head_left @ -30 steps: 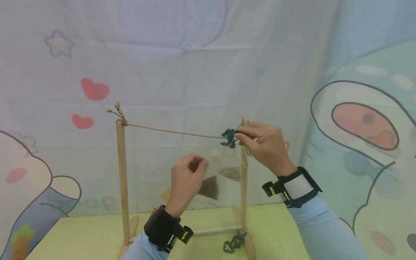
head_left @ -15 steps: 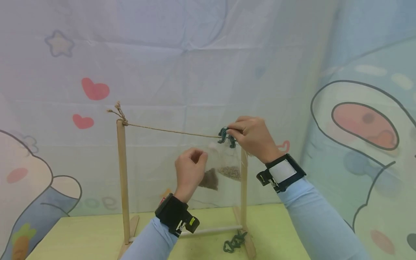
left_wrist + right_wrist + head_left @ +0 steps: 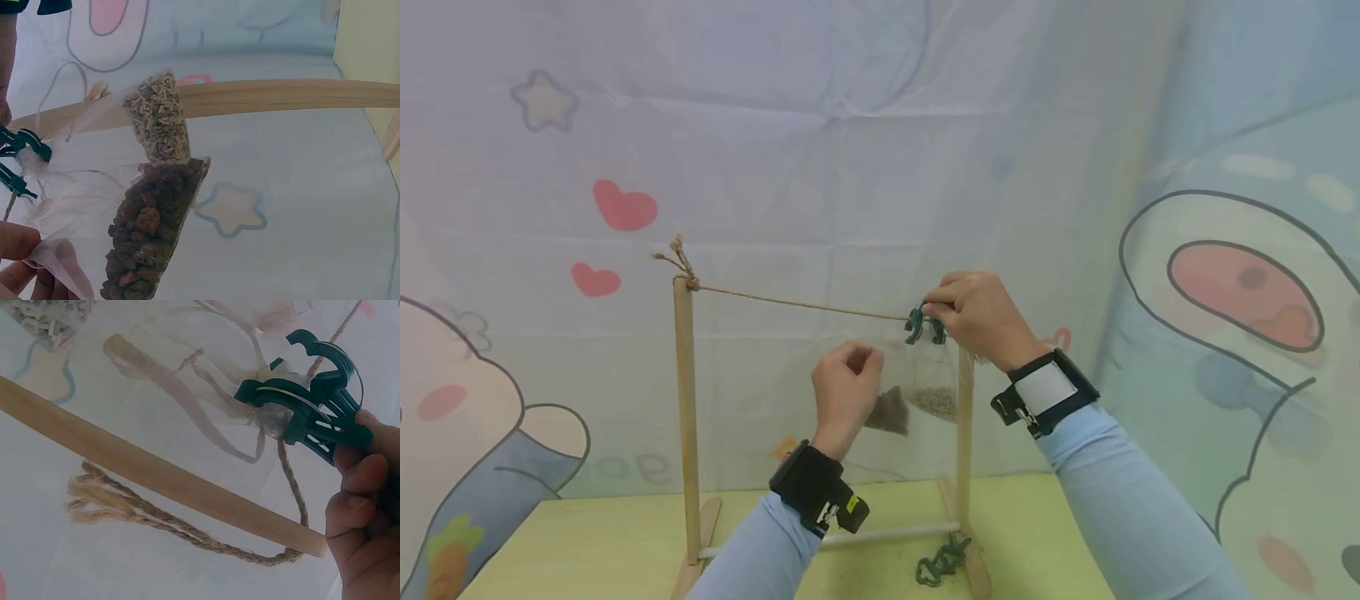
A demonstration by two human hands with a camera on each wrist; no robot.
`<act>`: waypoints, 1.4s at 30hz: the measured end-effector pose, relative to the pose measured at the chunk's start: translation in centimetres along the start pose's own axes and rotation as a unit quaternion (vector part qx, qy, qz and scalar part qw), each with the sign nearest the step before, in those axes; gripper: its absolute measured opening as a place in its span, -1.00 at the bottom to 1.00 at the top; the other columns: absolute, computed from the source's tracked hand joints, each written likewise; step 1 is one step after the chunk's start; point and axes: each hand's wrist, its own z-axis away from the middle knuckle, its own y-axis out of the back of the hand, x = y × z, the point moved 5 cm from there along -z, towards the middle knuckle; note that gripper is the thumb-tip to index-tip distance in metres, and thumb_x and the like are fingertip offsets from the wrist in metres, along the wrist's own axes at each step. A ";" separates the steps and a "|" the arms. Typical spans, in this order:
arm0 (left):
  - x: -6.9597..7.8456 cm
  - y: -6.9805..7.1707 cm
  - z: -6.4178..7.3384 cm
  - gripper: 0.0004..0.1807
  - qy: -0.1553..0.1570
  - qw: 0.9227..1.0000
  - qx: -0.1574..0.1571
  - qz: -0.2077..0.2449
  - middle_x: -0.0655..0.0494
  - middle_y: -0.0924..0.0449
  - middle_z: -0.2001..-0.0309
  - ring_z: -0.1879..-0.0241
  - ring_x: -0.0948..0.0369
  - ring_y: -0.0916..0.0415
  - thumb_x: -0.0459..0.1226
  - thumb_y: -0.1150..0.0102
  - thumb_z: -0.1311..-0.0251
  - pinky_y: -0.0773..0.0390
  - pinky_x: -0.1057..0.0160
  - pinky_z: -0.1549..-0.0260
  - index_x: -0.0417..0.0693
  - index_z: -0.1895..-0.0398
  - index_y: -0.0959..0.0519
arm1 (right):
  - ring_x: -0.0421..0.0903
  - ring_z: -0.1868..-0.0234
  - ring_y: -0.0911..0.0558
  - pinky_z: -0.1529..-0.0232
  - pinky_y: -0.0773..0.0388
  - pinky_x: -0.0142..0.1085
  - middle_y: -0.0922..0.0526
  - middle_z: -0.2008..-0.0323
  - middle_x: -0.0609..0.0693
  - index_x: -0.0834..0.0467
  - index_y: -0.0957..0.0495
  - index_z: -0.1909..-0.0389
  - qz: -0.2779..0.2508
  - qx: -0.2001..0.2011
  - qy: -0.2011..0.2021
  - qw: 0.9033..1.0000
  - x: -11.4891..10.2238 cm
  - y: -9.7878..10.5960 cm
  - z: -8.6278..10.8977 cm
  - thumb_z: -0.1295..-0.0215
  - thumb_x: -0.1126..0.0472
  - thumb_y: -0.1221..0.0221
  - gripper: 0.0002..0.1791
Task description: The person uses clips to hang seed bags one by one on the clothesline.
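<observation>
Spare clips (image 3: 942, 562) lie by the right foot (image 3: 977, 571), well in from the far edge of the counter (image 3: 1045, 533). Left hand (image 3: 846, 387) pinches a sheer bag (image 3: 65, 269); right hand (image 3: 983, 315), a green clip (image 3: 299, 419) on the rope (image 3: 797, 303), open room leftward.

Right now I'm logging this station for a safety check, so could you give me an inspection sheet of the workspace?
Surface: yellow table, bearing a wooden frame.
Job's things: rope tied to the frame; green clip at the rope; below the rope, bag of brown lumps and bag of pale pellets.
Clutter: green pieces, apparently clips, by the frame's right foot.
Hands: left hand pinches see-through film; right hand grips the green clip.
Cables: nothing seen.
Surroundings: printed curtain behind the frame.
</observation>
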 end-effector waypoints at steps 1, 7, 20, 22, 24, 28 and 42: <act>0.1 0.0 0.0 -0.88 -0.003 1.000 0.000 0.003 -0.02 -0.67 0.43 0.42 0.13 -0.52 -0.34 -0.28 -0.35 -0.46 0.18 0.34 -0.20 0.31 -0.74 | -0.01 0.48 -0.64 0.43 -0.52 -0.23 -0.72 0.40 0.13 0.34 -0.81 0.23 -0.001 0.002 -0.001 1.000 0.0 0.0 0.0 -0.30 0.40 -0.35 -0.90; 0.9 0.2 -0.2 -0.87 -0.019 0.999 -0.011 0.034 -0.08 -0.72 0.30 0.42 0.07 -0.61 -0.31 -0.30 -0.37 -0.50 0.21 0.46 -0.20 0.19 -0.77 | -0.02 0.50 -0.64 0.43 -0.53 -0.21 -0.74 0.39 0.14 0.32 -0.81 0.23 -0.003 0.016 0.008 1.000 -0.4 0.1 -0.4 -0.32 0.38 -0.34 -0.89; 0.8 -0.2 -0.3 -0.79 0.008 0.994 -0.037 0.102 -0.12 -0.73 0.17 0.29 -0.06 -0.69 -0.29 -0.32 -0.38 -0.59 0.22 0.37 -0.21 0.03 -0.77 | -0.10 0.48 -0.56 0.42 -0.47 -0.28 -0.72 0.34 0.14 0.34 -0.78 0.12 -0.072 -0.080 -0.041 0.993 -0.2 -0.6 -0.6 -0.37 0.35 -0.31 -0.83; 0.7 -0.2 -0.3 -0.80 0.009 0.994 -0.037 0.103 -0.11 -0.72 0.17 0.29 -0.06 -0.69 -0.29 -0.33 -0.37 -0.61 0.21 0.36 -0.19 0.04 -0.78 | -0.11 0.46 -0.55 0.40 -0.48 -0.23 -0.72 0.31 0.14 0.34 -0.76 0.06 -0.078 -0.099 -0.041 0.991 -0.1 -0.6 -0.5 -0.39 0.33 -0.30 -0.80; 0.6 -0.2 -0.3 -0.81 0.011 0.995 -0.032 0.098 -0.09 -0.71 0.21 0.31 -0.04 -0.70 -0.29 -0.35 -0.36 -0.58 0.23 0.39 -0.17 0.07 -0.80 | -0.08 0.44 -0.56 0.20 -0.55 -0.11 -0.72 0.28 0.15 0.35 -0.74 0.00 -0.071 -0.113 -0.039 0.990 0.0 -0.7 -0.4 -0.40 0.30 -0.30 -0.75; 0.4 -0.1 -0.4 -0.82 0.011 0.996 -0.029 0.087 -0.08 -0.72 0.22 0.34 0.01 -0.69 -0.28 -0.37 -0.34 -0.55 0.28 0.42 -0.15 0.09 -0.81 | -0.02 0.35 -0.57 -0.38 -0.23 0.28 -0.70 0.25 0.11 0.32 -0.70 -0.09 -0.053 -0.140 -0.044 0.988 0.1 -0.9 -0.3 -0.40 0.21 -0.32 -0.66; -0.2 1.7 1.6 -0.64 -0.099 0.988 -0.100 -0.057 -0.14 -0.70 -0.06 -0.02 -0.04 -0.65 -0.31 -0.19 -0.46 -0.60 0.03 -0.04 -0.23 -0.24 -0.62 | 0.00 0.21 -0.62 0.18 -0.57 -0.10 -0.67 0.12 0.17 0.33 -0.64 -0.18 -0.060 -0.068 -0.020 0.996 -0.6 -0.3 1.3 -0.38 0.28 -0.32 -0.61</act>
